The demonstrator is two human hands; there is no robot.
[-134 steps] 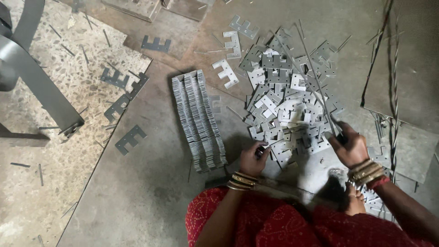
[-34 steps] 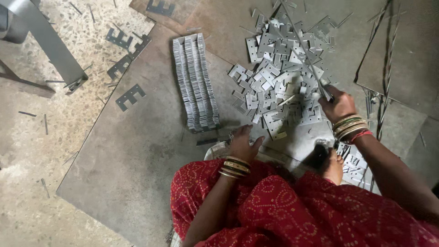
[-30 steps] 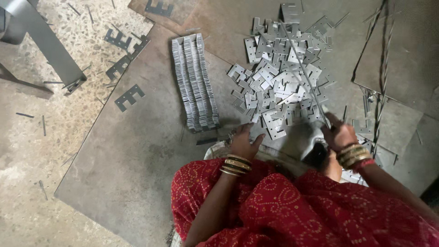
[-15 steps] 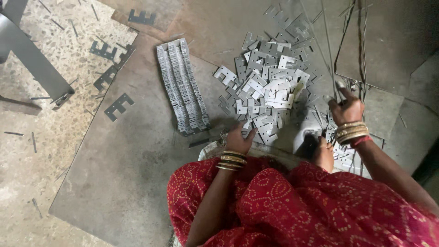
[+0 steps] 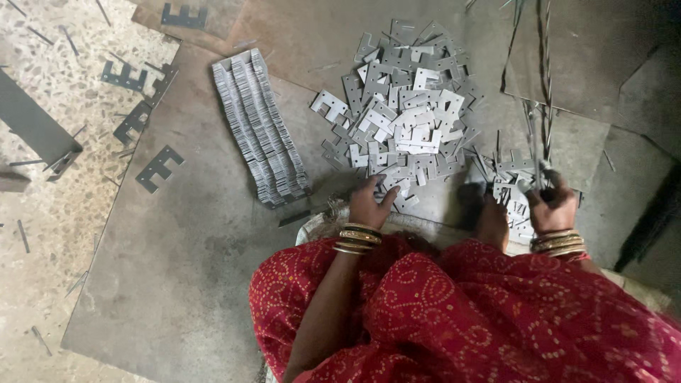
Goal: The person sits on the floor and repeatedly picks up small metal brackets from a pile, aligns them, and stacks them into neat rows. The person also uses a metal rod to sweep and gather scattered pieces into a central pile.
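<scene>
We see two neat rows of metal pieces [image 5: 261, 128] standing on edge along the left side of the big metal sheet [image 5: 177, 269] on the floor. That part looks done. A big loose pile of metal pieces [image 5: 404, 113] still lies near the far edge of the sheet, so we think a lot is left to sort.

The left hand [image 5: 370, 204] rests on the near edge of the pile, its fingers curled over a few pieces. The right hand [image 5: 552, 206] is closed around the thin rod [image 5: 546, 92] that runs up toward the far edge, beside a small heap of pieces [image 5: 511, 186].

Half a second ago the right hand was higher up on the rod. Now it has slid down closer to the red dress [image 5: 461, 319]. The left hand has stayed at the pile. The rows look the same.
</scene>
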